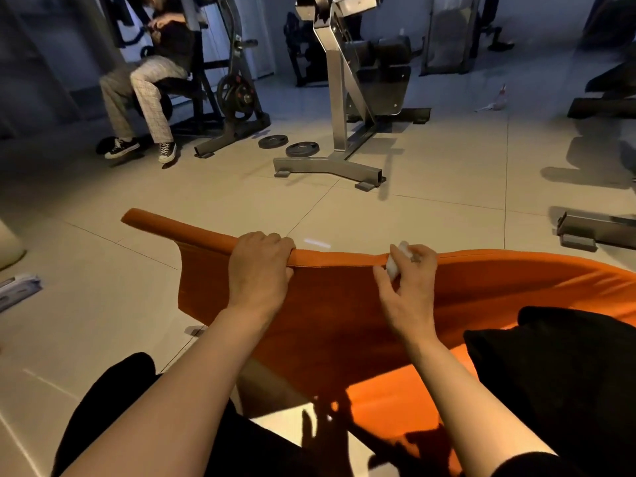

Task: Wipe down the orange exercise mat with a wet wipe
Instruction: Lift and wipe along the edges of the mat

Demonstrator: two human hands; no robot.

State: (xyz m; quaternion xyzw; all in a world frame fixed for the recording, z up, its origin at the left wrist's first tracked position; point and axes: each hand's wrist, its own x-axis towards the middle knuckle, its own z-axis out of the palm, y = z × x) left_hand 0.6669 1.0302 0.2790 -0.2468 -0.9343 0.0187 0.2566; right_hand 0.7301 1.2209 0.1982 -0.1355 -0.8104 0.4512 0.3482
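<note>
I'm looking into a gym: a steel-framed weight machine [340, 98] stands on the pale tiled floor [447, 173], two loose weight plates [288, 145] lie beside its base, and a person [148, 84] sits at a plate-loaded machine [237, 94] on the left, with darker benches farther back.

The orange mat [344, 304] looks like soft, pliable foam or rubber with a smooth matt skin, its edge curling where the left hand [260, 270] grips it. Just right of that grip, the right hand [409, 287] pinches a small white wipe [394, 263] that seems limp and clothlike. Beyond both grips, the floor tiles [447, 173] are smooth and faintly glossy, and the machine frame [339, 98] is brushed grey metal.
</note>
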